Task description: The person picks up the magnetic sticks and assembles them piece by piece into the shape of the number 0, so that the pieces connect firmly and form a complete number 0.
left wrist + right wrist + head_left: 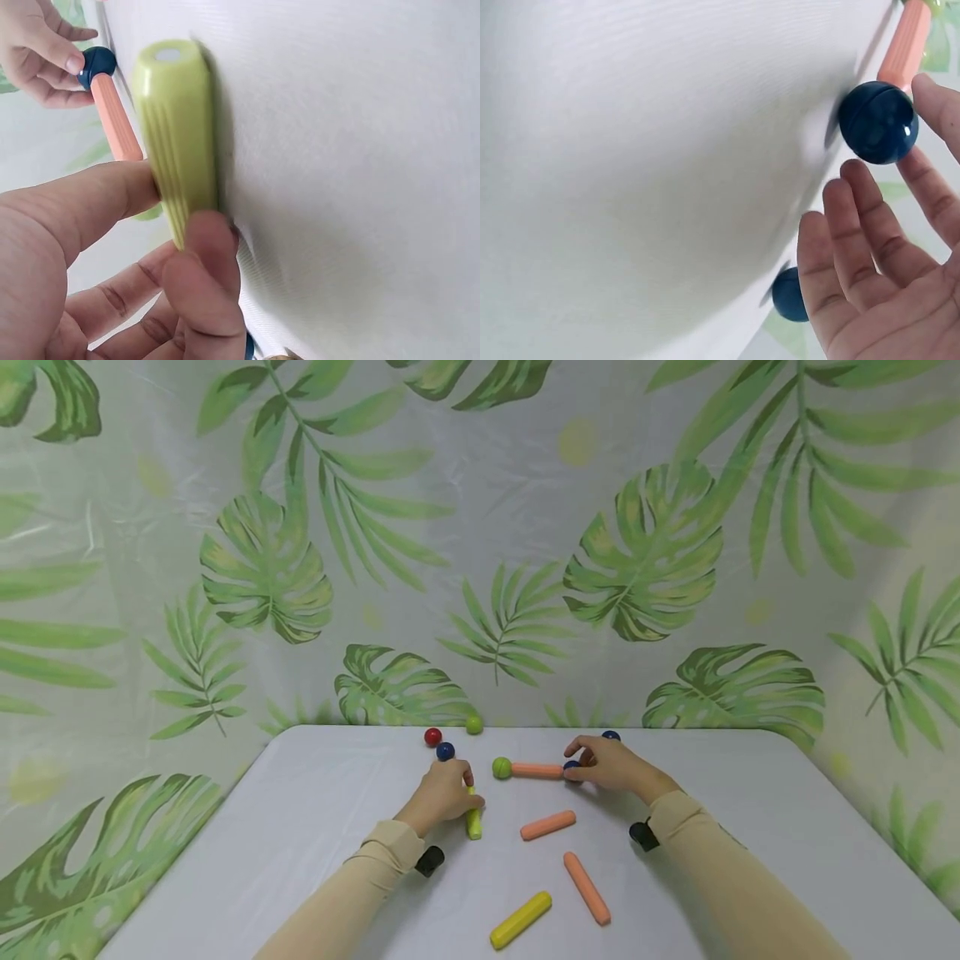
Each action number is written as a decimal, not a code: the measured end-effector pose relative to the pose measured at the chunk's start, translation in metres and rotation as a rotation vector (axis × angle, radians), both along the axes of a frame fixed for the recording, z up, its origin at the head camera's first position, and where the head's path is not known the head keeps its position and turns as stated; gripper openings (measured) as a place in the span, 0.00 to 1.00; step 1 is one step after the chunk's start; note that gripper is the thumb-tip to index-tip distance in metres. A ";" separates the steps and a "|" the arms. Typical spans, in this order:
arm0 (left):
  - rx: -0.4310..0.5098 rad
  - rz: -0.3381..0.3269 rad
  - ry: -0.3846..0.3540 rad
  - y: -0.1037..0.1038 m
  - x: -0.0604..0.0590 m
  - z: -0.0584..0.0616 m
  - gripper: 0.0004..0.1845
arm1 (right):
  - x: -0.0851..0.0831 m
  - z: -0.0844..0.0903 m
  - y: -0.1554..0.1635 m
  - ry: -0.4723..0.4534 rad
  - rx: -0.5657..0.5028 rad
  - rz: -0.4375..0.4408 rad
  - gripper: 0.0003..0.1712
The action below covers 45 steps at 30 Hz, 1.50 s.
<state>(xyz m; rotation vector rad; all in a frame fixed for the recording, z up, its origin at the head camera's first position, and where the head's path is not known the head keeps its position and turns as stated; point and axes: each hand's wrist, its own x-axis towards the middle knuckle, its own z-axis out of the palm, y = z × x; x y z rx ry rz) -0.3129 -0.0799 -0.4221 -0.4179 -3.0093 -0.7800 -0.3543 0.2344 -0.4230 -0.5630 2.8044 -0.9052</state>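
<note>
Three orange rods, two yellow-green rods and six balls lie on the white bench (750, 827). The left hand (442, 795) pinches one yellow-green rod (473, 818) against the bench. The right hand (611, 766), fingers loose, touches a blue ball (572, 768) capping the far orange rod (537, 771); its other end carries a green ball (502, 767).

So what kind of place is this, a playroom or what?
Probably a staged tabletop set, not a lived-in room: a white table against a leaf-print backdrop, bearing only toy rods and balls.

White table (750, 827); green-leaf backdrop (645, 552); orange rod (537, 770) between green ball (502, 767) and apparently dark-blue ball (877, 122); lime rod (178, 135).
</note>
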 end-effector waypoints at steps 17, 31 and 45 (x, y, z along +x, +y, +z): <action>-0.003 -0.005 -0.069 -0.008 0.017 0.002 0.15 | -0.017 0.007 -0.038 0.067 0.052 0.052 0.22; 0.018 0.012 -0.088 -0.016 0.025 0.000 0.17 | -0.022 0.008 -0.080 0.130 0.095 0.181 0.21; 0.054 0.003 -0.078 -0.013 0.021 -0.002 0.17 | -0.029 0.002 -0.095 0.120 0.105 0.220 0.18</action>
